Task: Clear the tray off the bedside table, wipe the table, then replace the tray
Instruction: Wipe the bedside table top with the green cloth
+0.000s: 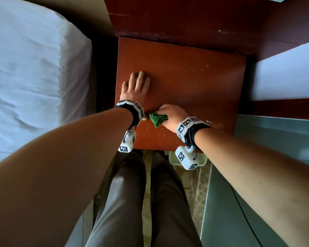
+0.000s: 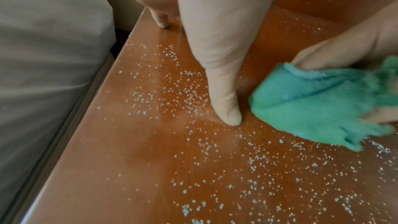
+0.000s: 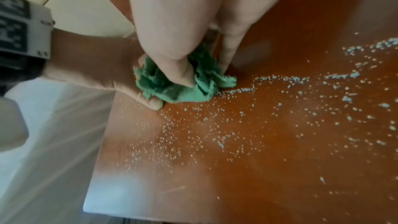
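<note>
The reddish wooden bedside table (image 1: 194, 82) has no tray on it. Pale crumbs (image 1: 150, 133) lie scattered over its near part, plainly seen as crumbs (image 2: 193, 94) in the left wrist view and crumbs (image 3: 237, 134) in the right wrist view. My left hand (image 1: 135, 86) lies flat on the table's left side, fingers straight, thumb (image 2: 226, 105) pressed on the wood. My right hand (image 1: 169, 116) grips a bunched green cloth (image 1: 157, 119) against the table near the front edge; the cloth (image 3: 183, 84) is pinched under the thumb and the cloth (image 2: 318, 101) nearly touches my left thumb.
A white-sheeted bed (image 1: 29, 77) runs along the left, close to the table. Another white bed edge (image 1: 284, 75) sits right, with a grey-green surface (image 1: 257, 175) below it. A pale container (image 1: 171, 157) stands on the floor by the table's front. My legs (image 1: 141, 202) are below.
</note>
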Action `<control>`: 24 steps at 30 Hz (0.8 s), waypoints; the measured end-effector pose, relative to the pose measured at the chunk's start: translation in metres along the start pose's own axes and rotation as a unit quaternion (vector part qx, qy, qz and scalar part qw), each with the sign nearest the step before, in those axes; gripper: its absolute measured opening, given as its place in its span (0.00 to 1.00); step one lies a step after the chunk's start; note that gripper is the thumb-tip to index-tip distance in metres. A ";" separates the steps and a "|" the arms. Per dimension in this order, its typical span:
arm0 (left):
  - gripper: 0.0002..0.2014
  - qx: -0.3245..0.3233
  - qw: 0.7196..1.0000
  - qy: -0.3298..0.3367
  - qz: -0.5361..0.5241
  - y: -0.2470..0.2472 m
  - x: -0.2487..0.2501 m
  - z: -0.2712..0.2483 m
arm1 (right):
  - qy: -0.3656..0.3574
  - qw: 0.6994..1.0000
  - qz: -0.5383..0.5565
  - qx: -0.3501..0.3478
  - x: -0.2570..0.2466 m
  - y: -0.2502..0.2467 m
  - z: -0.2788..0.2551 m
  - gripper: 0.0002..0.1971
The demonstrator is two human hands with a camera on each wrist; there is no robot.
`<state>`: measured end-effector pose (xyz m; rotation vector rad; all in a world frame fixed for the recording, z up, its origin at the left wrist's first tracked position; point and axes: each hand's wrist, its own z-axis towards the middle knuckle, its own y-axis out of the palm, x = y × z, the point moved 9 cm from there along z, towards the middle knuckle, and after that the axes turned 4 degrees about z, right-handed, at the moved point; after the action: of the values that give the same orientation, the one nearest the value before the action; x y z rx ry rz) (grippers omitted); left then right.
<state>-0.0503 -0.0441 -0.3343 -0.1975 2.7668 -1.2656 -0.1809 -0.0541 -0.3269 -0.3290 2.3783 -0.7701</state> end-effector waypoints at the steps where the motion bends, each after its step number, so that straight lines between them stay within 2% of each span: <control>1: 0.78 0.004 1.000 0.002 -0.003 0.000 -0.001 0.000 | 0.014 1.000 0.013 -0.018 0.002 0.001 -0.001 0.15; 4: 0.77 -0.001 1.000 0.012 -0.020 0.002 -0.002 0.000 | 0.055 0.993 0.101 -0.025 0.007 -0.014 -0.002 0.16; 6: 0.76 -0.010 0.999 0.020 -0.039 0.000 -0.003 -0.002 | 0.061 0.987 0.147 0.020 0.008 -0.032 0.000 0.15; 10: 0.69 0.000 0.995 0.033 -0.095 -0.016 -0.009 -0.005 | 0.075 0.978 0.145 0.132 0.003 -0.068 0.007 0.16; 15: 0.50 0.022 0.988 0.047 -0.147 -0.041 -0.014 -0.013 | 0.069 0.970 0.178 0.153 -0.025 -0.082 0.018 0.19; 17: 0.37 0.042 0.986 0.051 -0.150 -0.049 -0.023 -0.017 | 0.057 0.968 0.185 0.158 -0.040 -0.082 0.023 0.19; 20: 0.18 0.069 0.988 0.022 -0.138 -0.053 -0.045 -0.019 | 0.039 0.969 0.199 0.143 -0.056 -0.077 0.032 0.20; 24: 0.10 0.081 0.984 -0.030 -0.157 -0.050 -0.079 -0.019 | 0.043 0.974 0.157 0.156 -0.052 -0.069 0.043 0.25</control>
<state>0.0294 -0.0505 -0.2815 -0.6700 2.6376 -1.5177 -0.1105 -0.1078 -0.2886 0.2112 2.2622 -0.9997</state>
